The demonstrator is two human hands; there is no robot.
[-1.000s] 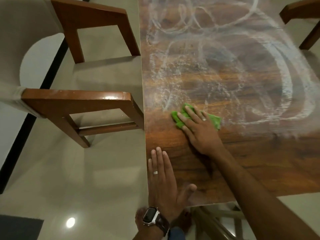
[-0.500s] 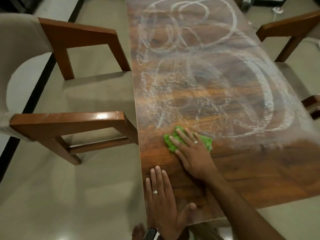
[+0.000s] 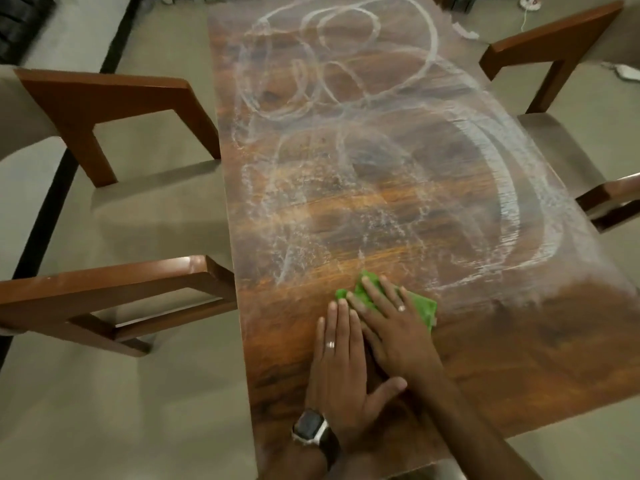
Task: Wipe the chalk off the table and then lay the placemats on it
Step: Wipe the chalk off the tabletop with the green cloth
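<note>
Left of frame: two wooden chairs (image 3: pixel 114 299) with pale seats stand pushed against the long edge of the tabletop (image 3: pixel 519 358). Left hand (image 3: pixel 341 372), ring and wristwatch (image 3: pixel 313 429) visible, lies flat on the bare wood near the front edge, fingers (image 3: pixel 343 320) straight and together, thumb spread; it holds nothing and reads as a brace. Just beside it, touching or nearly so, the right hand (image 3: pixel 394 327) presses flat on a green cloth (image 3: pixel 420 308), fingers extended and slightly fanned, not curled round it. Cloth sits at the near border of the chalk (image 3: pixel 485 188), which covers the middle and far tabletop in white loops and smeared arcs; the near strip looks clean. No placemats in view. Judgement: wiping is at an early stage, most chalk remaining. Cloth appears soft, thin, light, bunched under the palm; it should slide easily on the glossy wood and will likely fold or slip out unless kept under flat palm pressure, best held from above across its middle. Right of frame: further chair (image 3: pixel 554 46) parts at the far edge.
</note>
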